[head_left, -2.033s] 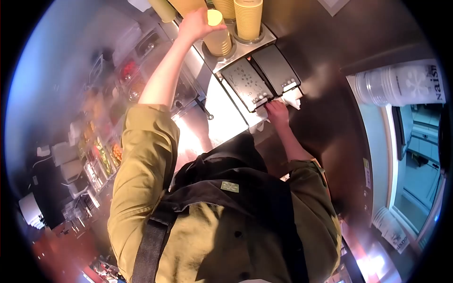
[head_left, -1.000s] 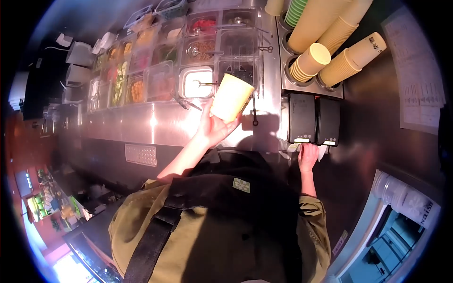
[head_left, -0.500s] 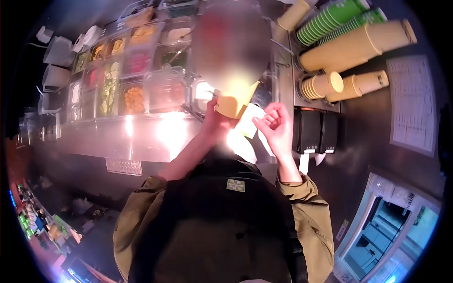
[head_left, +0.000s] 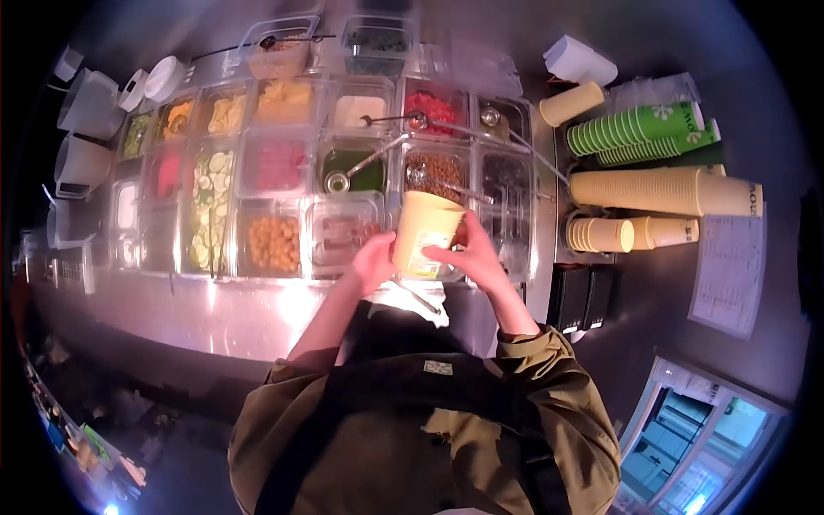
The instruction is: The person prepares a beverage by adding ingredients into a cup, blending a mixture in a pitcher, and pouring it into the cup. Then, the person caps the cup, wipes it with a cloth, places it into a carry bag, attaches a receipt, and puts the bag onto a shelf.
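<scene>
A steel counter (head_left: pixel 215 319) spans the scene from left to right, its bare strip along the near edge. Set into it is a wide block of clear food tubs (head_left: pixel 275 163) in rows. To the right lie long stacks of cream cups (head_left: pixel 644 190) on their sides, with green cups (head_left: pixel 635 129) just beyond them on the far side. A printed sheet (head_left: pixel 730 270) is at the far right, and two black boxes (head_left: pixel 567 296) sit nearer, below the cream stacks. Among the tubs, pale green slices (head_left: pixel 213 202) fill a long one on the left, orange chunks (head_left: pixel 273 243) lie in a near one, green sauce (head_left: pixel 369 174) is in the middle and chopped red food (head_left: pixel 433 110) stands farther off. A tub just left of the hands seems to hold something brownish, though glare on the plastic makes that hard to tell. One cream paper cup (head_left: pixel 414 225), slightly tilted, is held above the near middle of the block. The left hand (head_left: pixel 373 264) is closed around its left side, and the right hand (head_left: pixel 472 255) grips its right side, thumb across the front. A small printed label (head_left: pixel 430 245) is on the cup, touched by that thumb. A metal ladle (head_left: pixel 337 181) rests in the green sauce.
</scene>
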